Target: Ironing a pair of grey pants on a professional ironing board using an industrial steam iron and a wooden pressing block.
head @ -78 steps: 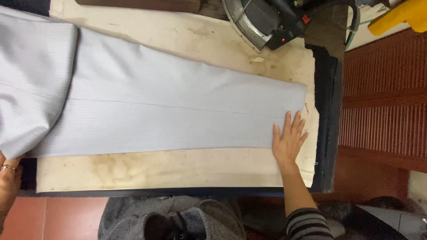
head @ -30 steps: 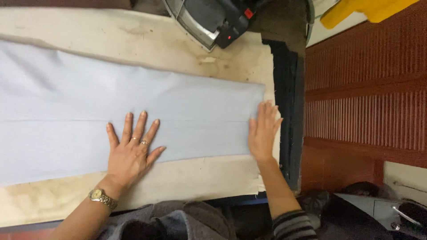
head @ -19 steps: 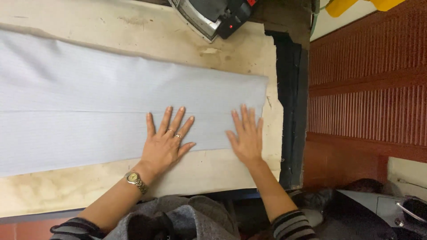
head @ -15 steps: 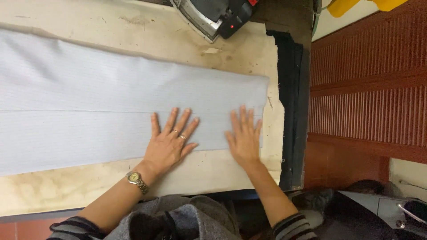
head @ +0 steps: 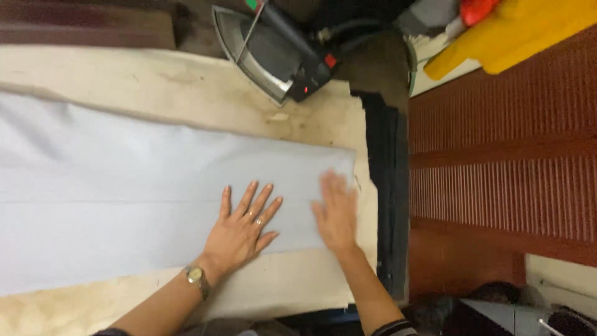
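- Pressing flat on a long pale grey-blue length of pressed cloth (head: 137,199): both hands, palms down, fingers spread, gripping nothing.
- Left hand (head: 241,230), lower centre of frame: open, fingers fanned toward the top of the frame, ring on one finger, gold wristwatch (head: 196,277) at the wrist.
- Right hand (head: 336,211), just right of the left hand and apart from it: blurred, laid open near the cloth's right end.
- Cloth runs from the left edge of the frame to right of centre, with a straight crease along its length; it lies on a stained cream padded tabletop (head: 186,87).
- Dark-handled steam iron with a grey metal soleplate (head: 273,53), upper centre: off the cloth, at the tabletop's far edge.
- Dark strip (head: 388,205) borders the tabletop's right end; red-brown ribbed floor (head: 504,186) fills the right of the frame.
- Yellow plastic object (head: 510,31), upper right; cannot tell what it is.
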